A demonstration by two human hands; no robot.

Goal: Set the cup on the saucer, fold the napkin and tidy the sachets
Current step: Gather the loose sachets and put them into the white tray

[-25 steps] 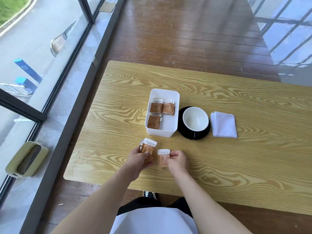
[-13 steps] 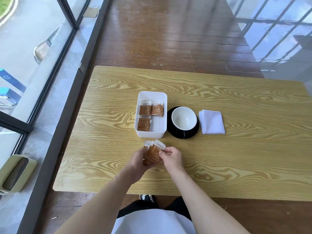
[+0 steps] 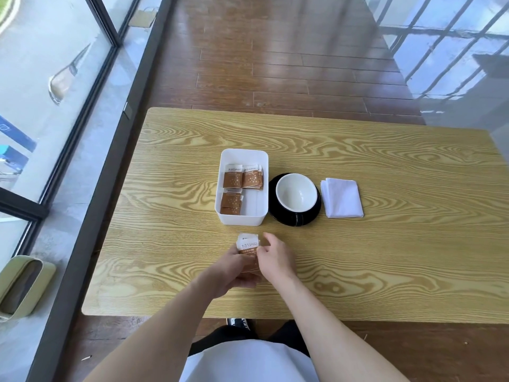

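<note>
A small stack of brown and white sachets (image 3: 248, 248) is pinched between my left hand (image 3: 230, 271) and my right hand (image 3: 275, 257), just above the wooden table (image 3: 385, 257) near its front edge. Behind them stands a white tray (image 3: 263, 188) that holds several more sachets (image 3: 242, 177) in its left half. To the right of the tray a white cup (image 3: 296, 194) sits on a black saucer (image 3: 278, 216). A folded white napkin (image 3: 342, 197) lies flat to the right of the saucer.
A glass wall with a dark frame (image 3: 91, 188) runs along the left of the table. A pale green bin (image 3: 22, 288) stands on the floor by the glass. Dark wooden floorboards (image 3: 289, 64) stretch beyond the table's far edge.
My right hand brought its single sachet over to the ones in my left hand, and both hands now hold them together as one stack. The camera tilted, shifting the view.
</note>
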